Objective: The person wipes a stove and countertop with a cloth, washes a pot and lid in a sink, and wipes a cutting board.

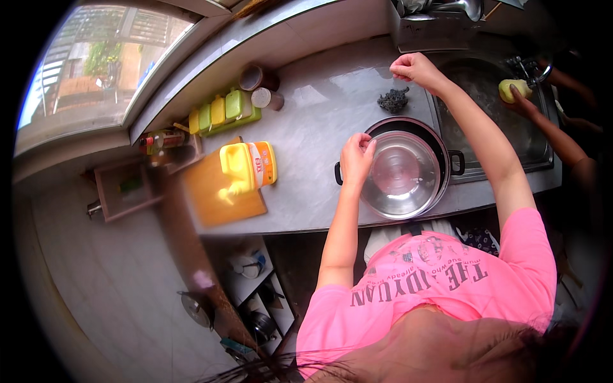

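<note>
My left hand [357,160] is over the left rim of a shiny round metal basin [400,174], its fingers curled in and nothing visible in them. The basin sits in a larger dark pot [433,143] with black side handles, at the counter's front edge. Farther out, my right hand [416,69] hangs over the counter [316,105] with its fingertips pinched together; I see nothing between them. Just below that hand on the counter lies a dark, tangled scouring pad [393,100].
Another person's hand [522,103] holds a pale yellow-green vegetable or fruit [515,91] by the faucet [527,69] over the sink [483,119]. Left are a yellow jug [239,167] on a wooden board [210,201], seasoning boxes [225,111] and jars [267,99]. A utensil container [431,33] stands behind.
</note>
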The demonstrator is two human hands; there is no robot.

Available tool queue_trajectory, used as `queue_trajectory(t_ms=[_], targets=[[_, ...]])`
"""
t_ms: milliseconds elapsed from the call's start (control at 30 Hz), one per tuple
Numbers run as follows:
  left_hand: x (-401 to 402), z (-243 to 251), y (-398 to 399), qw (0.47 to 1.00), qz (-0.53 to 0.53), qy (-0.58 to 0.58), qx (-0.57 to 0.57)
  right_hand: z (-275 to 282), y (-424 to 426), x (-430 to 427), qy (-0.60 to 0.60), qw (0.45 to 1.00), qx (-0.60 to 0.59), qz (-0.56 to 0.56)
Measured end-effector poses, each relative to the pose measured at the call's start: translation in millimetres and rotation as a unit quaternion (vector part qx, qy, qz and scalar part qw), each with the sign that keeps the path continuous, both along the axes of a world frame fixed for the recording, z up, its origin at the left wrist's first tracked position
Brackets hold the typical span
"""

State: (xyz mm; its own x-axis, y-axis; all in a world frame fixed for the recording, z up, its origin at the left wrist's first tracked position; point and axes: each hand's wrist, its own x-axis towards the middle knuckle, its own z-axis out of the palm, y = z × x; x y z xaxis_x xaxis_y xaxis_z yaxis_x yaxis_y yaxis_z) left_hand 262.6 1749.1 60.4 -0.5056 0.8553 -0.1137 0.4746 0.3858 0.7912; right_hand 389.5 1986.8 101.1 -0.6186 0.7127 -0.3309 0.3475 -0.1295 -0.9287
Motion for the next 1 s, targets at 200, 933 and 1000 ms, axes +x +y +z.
queue_trajectory(t_ms=[200, 933, 1000], targets=[[20, 25, 38, 0.997, -0.025, -0.051, 0.043, 36, -8, 27, 0.025, 1.000, 0.001, -0.009], [110, -11, -268, 0.885, 0.297, -0.351, -0.077, -11, -218, 127, -0.059, 0.915, -0.267, 0.297], [141, -42, -355, 0.830, 0.449, -0.304, -0.133, -8, -234, 118, -0.065, 0.897, -0.268, 0.345]])
